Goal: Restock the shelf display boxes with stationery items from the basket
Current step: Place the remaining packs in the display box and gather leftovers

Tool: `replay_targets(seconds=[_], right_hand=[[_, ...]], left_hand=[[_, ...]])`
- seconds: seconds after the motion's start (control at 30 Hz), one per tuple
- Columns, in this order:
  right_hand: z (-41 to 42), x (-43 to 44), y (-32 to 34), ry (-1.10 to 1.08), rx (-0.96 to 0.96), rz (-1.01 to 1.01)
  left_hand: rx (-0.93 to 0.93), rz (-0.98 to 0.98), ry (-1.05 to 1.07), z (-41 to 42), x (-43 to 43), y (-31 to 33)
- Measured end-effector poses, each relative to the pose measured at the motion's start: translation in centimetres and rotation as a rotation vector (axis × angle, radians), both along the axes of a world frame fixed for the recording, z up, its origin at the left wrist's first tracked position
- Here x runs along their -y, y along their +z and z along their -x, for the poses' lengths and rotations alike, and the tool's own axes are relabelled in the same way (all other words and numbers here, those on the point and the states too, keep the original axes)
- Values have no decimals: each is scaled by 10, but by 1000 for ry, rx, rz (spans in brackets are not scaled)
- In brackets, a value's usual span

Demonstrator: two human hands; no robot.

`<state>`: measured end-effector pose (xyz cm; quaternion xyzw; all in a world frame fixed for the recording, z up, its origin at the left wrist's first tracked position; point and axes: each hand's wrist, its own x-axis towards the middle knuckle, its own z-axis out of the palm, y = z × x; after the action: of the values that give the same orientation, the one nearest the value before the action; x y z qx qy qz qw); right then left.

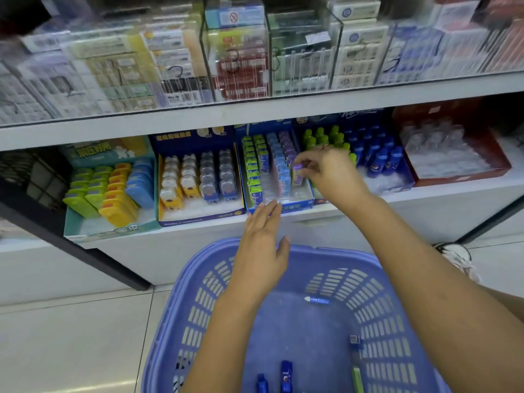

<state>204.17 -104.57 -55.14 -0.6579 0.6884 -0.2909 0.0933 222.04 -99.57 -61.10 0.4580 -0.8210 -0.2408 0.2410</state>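
so the right hand (326,168) is pinching a small purple wrapped item (299,166) over the blue cardboard display box (295,207), left hand (262,251) is hovering released, fingers straight, above the blue plastic basket (334,252)

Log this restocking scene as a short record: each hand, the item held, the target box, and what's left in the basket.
left hand: open, fingers straight, fingertips at the box's front edge
right hand: pinches a small purple item
display box: blue, on the lower shelf, with rows of green, blue and purple packs; the purple item is over the purple row
basket: blue-purple plastic, below the shelf
left in basket: a few blue items, one green item
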Motion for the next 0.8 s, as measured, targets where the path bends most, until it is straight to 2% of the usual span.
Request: replay_targets(seconds=[0.17,0.27,0.3,0.37,0.43,0.47,0.53,0.63,0.7,0.8], right_hand=[[-3,18,12,-17,-14,-227],[-8,23,22,-20,-103,-335],[-9,19,24,-26,-131,-329],[-11,-3,23,-60,-138,-185],[-15,-40,12,-120,16,-91],[-18,-60,0,-120,57,-163],[-24,-95,-35,-46,-72,-495],[-27,-135,-96,7,-236,-992],[-21,-150,-131,-37,-252,-1146],[-8,-150,-156,-157,-187,-1143]], left_hand=[[7,-16,-29,-2,1,0],[10,-37,-60,-4,1,3],[-19,-43,-60,-6,-1,3],[-146,-14,-17,-10,-7,0],[-256,27,40,-12,-13,-10],[-261,3,45,-12,-16,-18],[-116,-143,5,-10,-22,-42],[306,-476,-134,-10,-35,-92],[506,-633,-203,-19,-46,-124],[563,-702,-148,-42,-50,-156]])
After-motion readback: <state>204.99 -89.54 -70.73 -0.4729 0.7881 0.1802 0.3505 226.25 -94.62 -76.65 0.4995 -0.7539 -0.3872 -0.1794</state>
